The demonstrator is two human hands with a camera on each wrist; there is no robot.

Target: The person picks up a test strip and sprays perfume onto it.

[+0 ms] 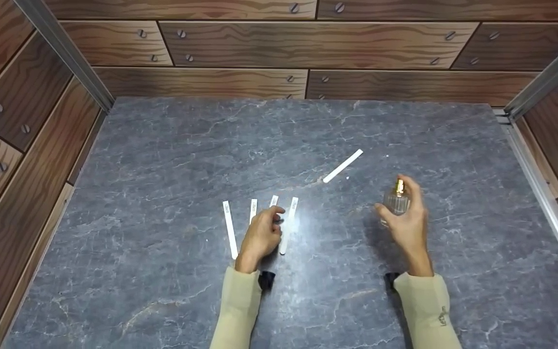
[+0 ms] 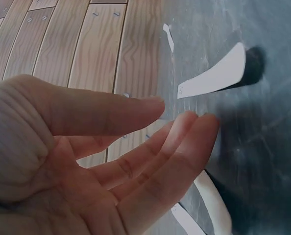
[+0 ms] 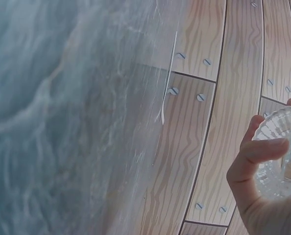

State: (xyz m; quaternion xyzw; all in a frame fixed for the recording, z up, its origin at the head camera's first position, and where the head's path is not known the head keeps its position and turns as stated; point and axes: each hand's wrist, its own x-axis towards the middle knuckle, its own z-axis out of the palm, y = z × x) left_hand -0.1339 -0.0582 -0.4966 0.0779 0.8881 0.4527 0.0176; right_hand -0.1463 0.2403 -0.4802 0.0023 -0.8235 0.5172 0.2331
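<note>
My right hand (image 1: 410, 224) grips a clear ribbed glass perfume bottle (image 1: 396, 202) with a gold spray top, the index finger on the top. The right wrist view shows the bottle's round fluted base (image 3: 278, 122) with a thumb and fingers around it. Over a row of several white paper strips with small printed marks hovers my left hand (image 1: 261, 234), its fingers gently bent. Nothing lies between its thumb and fingertips in the left wrist view. One strip (image 1: 289, 225) lies just right of this hand and another strip (image 1: 230, 229) to its left; the hand partly covers those between.
A separate white strip (image 1: 343, 166) lies diagonally farther back, between the row and the bottle. The grey marbled tabletop (image 1: 162, 160) is bordered by wood-patterned panels (image 1: 308, 46) at the back and sides, with metal rails (image 1: 545, 198) along the corners and right edge.
</note>
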